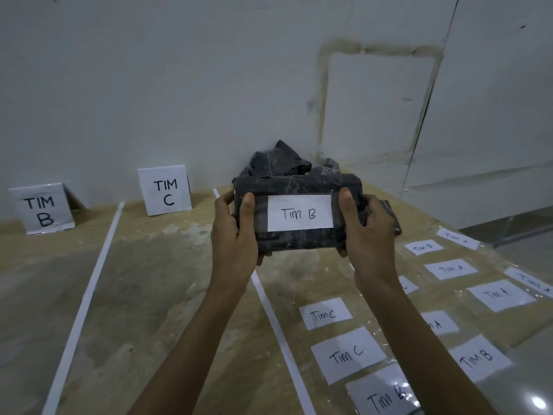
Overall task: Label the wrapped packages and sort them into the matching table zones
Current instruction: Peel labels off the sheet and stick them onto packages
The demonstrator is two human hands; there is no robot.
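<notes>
Here, gripped above the table (167,280) by left hand (235,235) and right hand (369,232), thumbs on front, fingers (261,259) mostly hidden behind: rectangular package (299,242), crinkled glossy black wrap, white "Tim B" label (300,213). Behind, pile (276,160) half hidden.

**Lighting and image quality.** Dim, even, cool-grey indoor light from above, with no hard-edged shadows. A soft, diffuse shadow lies on the counter (179,265) below the held package (299,244). A darker wedge falls behind the folded sign (45,209) at far left. The white label (300,213) on the package is the brightest and sharpest area, and its handwriting is legible. The black wrap shows faint streaks of sheen, while the dark pile (278,158) behind it is almost featureless. Clear film (466,283) over the paper slips (348,354) at right reflects pale patches. A small glare spot (538,402) sits at lower right. Wide-angle distortion splays the white tape lines (95,283) outward. The lower corners are slightly soft.
</notes>
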